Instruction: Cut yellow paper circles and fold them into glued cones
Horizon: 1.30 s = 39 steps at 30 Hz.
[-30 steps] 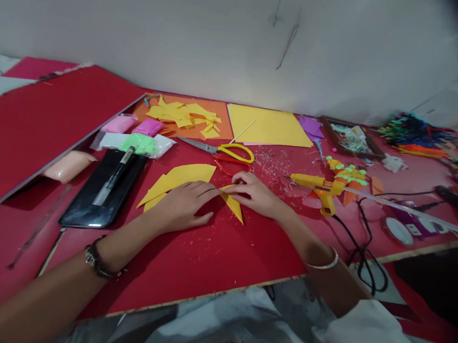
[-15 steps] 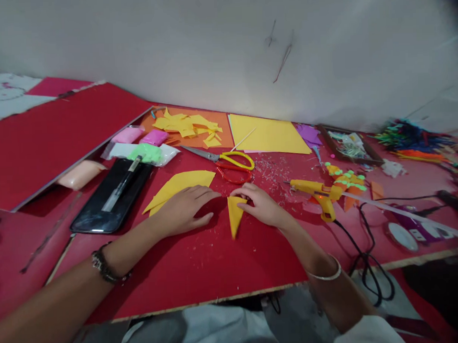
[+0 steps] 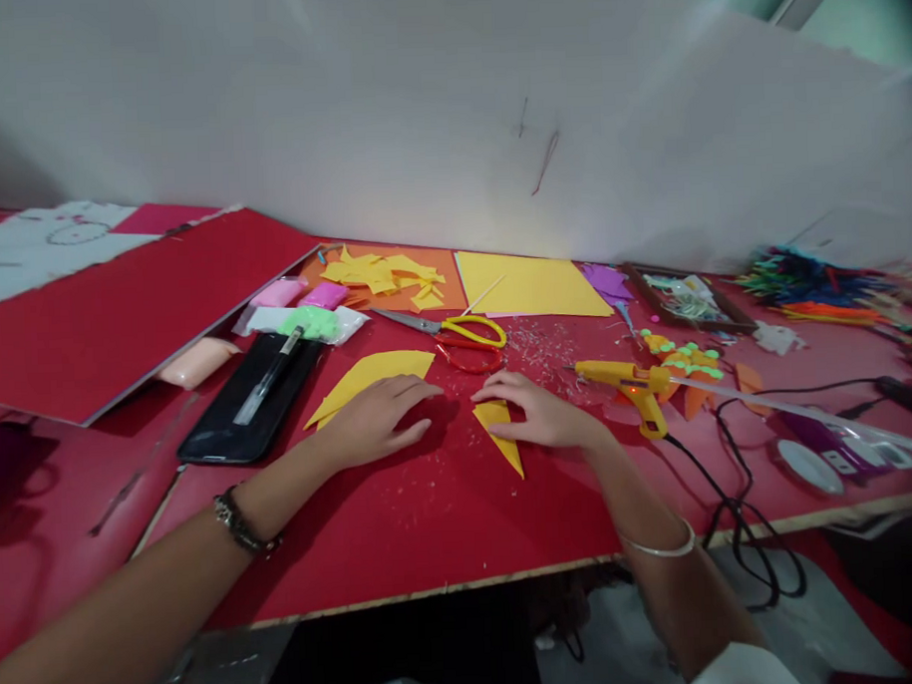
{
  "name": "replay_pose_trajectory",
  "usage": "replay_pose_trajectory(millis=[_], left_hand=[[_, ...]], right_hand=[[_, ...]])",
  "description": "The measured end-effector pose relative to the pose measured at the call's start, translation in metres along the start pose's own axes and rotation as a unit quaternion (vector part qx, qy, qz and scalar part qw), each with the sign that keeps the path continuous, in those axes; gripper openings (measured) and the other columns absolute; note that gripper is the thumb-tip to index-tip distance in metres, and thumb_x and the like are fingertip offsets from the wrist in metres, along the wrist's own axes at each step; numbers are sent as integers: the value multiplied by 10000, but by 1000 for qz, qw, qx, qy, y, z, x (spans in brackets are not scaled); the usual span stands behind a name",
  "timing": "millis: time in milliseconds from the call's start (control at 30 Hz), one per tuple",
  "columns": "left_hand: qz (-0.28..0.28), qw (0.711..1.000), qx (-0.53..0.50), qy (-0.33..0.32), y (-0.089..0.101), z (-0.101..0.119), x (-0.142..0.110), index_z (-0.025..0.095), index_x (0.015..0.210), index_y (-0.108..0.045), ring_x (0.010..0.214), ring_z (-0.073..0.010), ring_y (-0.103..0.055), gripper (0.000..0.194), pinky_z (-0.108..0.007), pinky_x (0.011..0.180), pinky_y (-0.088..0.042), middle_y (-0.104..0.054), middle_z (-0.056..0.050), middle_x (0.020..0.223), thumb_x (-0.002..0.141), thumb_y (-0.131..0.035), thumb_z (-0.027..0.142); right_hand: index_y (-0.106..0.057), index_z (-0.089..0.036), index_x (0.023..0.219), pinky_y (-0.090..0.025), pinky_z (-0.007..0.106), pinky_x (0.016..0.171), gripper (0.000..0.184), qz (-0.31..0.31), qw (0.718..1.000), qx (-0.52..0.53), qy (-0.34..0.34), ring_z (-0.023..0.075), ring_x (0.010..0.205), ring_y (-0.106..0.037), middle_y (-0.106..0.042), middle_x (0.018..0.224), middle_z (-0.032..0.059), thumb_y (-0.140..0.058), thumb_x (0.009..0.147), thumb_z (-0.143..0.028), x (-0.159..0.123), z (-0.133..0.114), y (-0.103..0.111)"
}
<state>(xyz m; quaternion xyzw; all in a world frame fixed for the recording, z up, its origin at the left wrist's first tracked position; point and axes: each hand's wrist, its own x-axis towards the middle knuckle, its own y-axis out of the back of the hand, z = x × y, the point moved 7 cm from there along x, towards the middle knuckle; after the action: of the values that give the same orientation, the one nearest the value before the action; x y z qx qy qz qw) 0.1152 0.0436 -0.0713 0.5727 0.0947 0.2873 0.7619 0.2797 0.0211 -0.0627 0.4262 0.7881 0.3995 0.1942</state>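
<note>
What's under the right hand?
Part of a pointed yellow paper piece shows beneath the right hand, tip toward the table's near edge. The hand covers the rest, so its full outline can't be seen.

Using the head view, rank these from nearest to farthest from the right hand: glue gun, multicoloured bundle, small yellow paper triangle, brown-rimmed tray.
1. Small yellow paper triangle: at the thumb and fingers of the right hand.
2. Glue gun: just right of it.
3. Brown-rimmed tray: farther back, right, near the wall.
4. Multicoloured bundle: far right, beyond the tray.
</note>
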Motion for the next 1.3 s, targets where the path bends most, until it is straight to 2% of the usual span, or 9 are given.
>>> replay_pose_trajectory(millis=[67,133,300,500,700,800,933,1133,1300], left_hand=[[11,1000,5,-6,1,1,0,177,1180,-471,1043,-219,-506,359,-350,900,-404,-556,-98,1143,867,-386,332],[20,1000,14,-16,1,3,0,173,1170,-477,1035,-218,-510,356,-345,898,-403,-561,-97,1130,862,-388,329],[44,997,58,7,1,3,-3,163,1111,-511,1021,-235,-520,341,-362,894,-400,-574,-103,1100,841,-397,338],[81,991,88,55,5,-3,-11,139,1101,-513,1046,-265,-511,384,-394,900,-398,-558,-139,1109,823,-415,385],[79,989,102,68,6,-4,-11,158,1085,-517,1037,-256,-514,380,-393,903,-398,-561,-126,1102,807,-437,405],[71,989,110,68,6,-3,-10,158,1067,-521,1035,-258,-511,373,-389,898,-399,-559,-126,1100,803,-439,409],[61,988,122,69,7,-1,-10,155,1050,-526,1034,-260,-507,371,-389,900,-397,-561,-129,1096,801,-436,415],[56,990,118,62,7,-1,-5,154,1046,-525,1022,-261,-502,368,-406,912,-383,-558,-135,1088,807,-425,417],[60,994,77,54,7,-3,-5,144,1068,-530,1076,-277,-465,396,-442,950,-331,-542,-137,1118,805,-430,423]], right_hand=[[-494,-212,1208,-343,380,970,467,-42,999,-24,-3,216,1118,-435,-456,1194,90,-589,764,-324,-7,1,-5],[-482,-221,1221,-345,392,964,481,-43,998,-46,-28,224,1110,-426,-457,1177,87,-585,754,-275,-12,5,-6],[-551,-177,1039,-380,385,881,400,40,991,-4,-124,209,960,-473,-517,991,61,-639,649,-185,-19,17,-3],[-542,-133,925,-435,289,690,310,115,981,59,-146,129,710,-504,-530,807,7,-612,623,-147,-30,24,-4],[-458,-161,1122,-456,248,609,391,208,948,169,-170,107,670,-545,-587,842,23,-478,732,-149,-47,35,-9],[-488,-158,1118,-459,239,592,383,221,936,218,-164,108,653,-560,-622,872,46,-489,735,-157,-49,33,-10],[-580,-145,938,-462,251,633,232,232,929,255,-138,120,671,-565,-636,847,41,-510,719,-175,-47,28,-9],[-577,-159,828,-448,252,665,154,249,919,284,-115,134,718,-567,-618,805,12,-538,681,-186,-46,32,-12],[-550,-168,798,-439,257,697,147,272,905,300,-131,143,766,-569,-612,826,12,-561,655,-200,-47,37,-11]])
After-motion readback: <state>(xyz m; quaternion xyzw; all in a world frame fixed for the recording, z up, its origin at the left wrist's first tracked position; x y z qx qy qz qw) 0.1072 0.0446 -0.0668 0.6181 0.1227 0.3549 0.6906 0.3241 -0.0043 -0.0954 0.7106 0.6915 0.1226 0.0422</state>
